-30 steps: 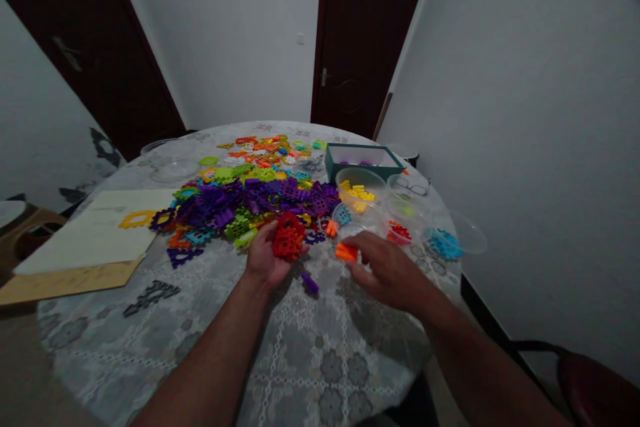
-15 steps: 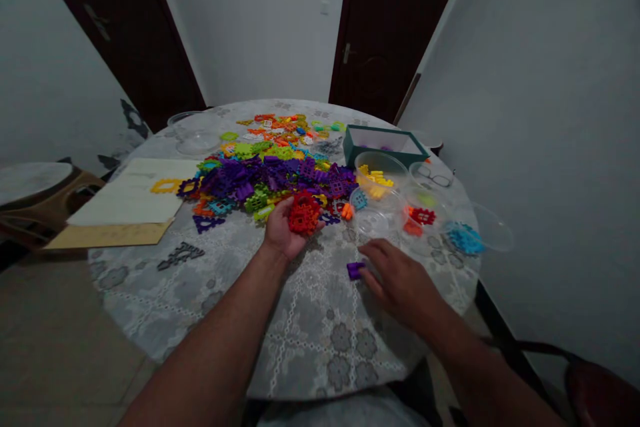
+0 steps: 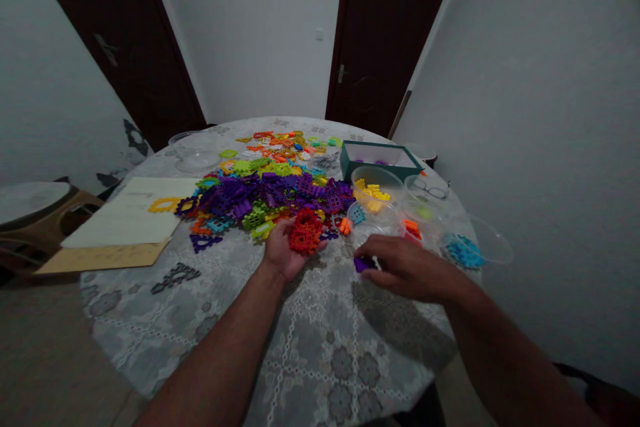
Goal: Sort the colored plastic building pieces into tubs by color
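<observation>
Right hand dropped orange, picked up purple piece.

Glossy plastic red pieces; lacy cloth tablecloth.

Head-worn view, forward-down over table

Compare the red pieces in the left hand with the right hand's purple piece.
The red pieces are a palm-filling cluster; the purple piece is one small bit. The red pieces lie in the upturned left hand; the right hand pinches the purple piece. Both are plastic.
</observation>
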The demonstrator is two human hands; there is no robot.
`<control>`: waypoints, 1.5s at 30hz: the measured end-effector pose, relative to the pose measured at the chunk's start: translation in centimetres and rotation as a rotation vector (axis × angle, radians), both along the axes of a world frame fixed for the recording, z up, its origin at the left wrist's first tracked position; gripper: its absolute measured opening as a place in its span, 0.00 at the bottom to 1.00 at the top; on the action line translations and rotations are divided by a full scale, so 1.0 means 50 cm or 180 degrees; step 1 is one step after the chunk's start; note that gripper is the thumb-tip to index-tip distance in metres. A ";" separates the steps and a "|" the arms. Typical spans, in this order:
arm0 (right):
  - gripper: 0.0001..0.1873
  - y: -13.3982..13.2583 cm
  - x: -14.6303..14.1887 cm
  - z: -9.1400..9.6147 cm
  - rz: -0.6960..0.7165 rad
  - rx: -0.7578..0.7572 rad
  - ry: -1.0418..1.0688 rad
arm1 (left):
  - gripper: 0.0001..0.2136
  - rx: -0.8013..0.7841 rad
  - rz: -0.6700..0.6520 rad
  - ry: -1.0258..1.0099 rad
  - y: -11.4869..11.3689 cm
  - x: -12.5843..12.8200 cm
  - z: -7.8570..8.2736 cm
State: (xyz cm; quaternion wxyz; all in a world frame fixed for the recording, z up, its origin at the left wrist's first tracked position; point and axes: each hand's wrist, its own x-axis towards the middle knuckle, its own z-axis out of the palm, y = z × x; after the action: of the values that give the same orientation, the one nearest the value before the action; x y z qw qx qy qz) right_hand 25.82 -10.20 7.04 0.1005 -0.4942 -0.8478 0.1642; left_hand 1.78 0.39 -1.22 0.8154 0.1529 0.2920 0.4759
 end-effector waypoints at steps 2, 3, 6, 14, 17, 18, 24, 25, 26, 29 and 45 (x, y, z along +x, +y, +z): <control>0.11 0.073 0.042 0.032 -0.0095 0.0414 -0.0123 | 0.19 -0.0018 -0.0059 -0.0060 -0.001 0.000 -0.001; 0.11 0.116 0.063 0.044 -0.0223 0.0673 -0.0201 | 0.19 -0.0025 -0.0085 -0.0091 -0.001 0.000 -0.003; 0.13 0.245 0.118 0.068 -0.1045 0.1619 -0.0266 | 0.21 0.0003 -0.0172 -0.0128 0.000 -0.002 -0.011; 0.13 0.270 0.032 0.040 -0.1314 0.1801 0.0306 | 0.23 0.0461 -0.0552 0.0069 -0.010 -0.003 -0.016; 0.11 0.200 -0.053 -0.002 -0.0872 0.1086 0.0567 | 0.24 0.0701 -0.0701 0.0135 -0.017 0.000 -0.013; 0.11 0.181 -0.075 -0.013 -0.0798 0.0998 0.0643 | 0.24 0.0749 -0.0750 0.0145 -0.019 0.000 -0.013; 0.10 0.153 -0.117 -0.047 -0.0731 0.0780 0.1020 | 0.28 0.0955 -0.0916 0.0157 -0.025 0.001 -0.016; 0.10 0.154 -0.116 -0.051 -0.0738 0.0799 0.1055 | 0.28 0.0971 -0.0939 0.0166 -0.025 0.000 -0.016; 0.10 0.155 -0.114 -0.055 -0.0739 0.0832 0.1057 | 0.29 0.0978 -0.0949 0.0176 -0.026 0.000 -0.015; 0.10 0.153 -0.110 -0.075 -0.0689 0.0953 0.0905 | 0.31 0.0981 -0.0931 0.0169 -0.026 -0.002 -0.015; 0.09 0.139 -0.034 -0.059 -0.1548 0.1726 0.1129 | 0.38 0.1100 -0.1060 0.0061 -0.030 -0.003 -0.006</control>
State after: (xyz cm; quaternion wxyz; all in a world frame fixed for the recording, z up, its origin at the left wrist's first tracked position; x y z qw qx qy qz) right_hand 24.13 -3.24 4.08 0.4078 -0.5999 -0.6883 -0.0112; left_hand 1.63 -1.13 -1.53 0.8415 0.3407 0.1847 0.3764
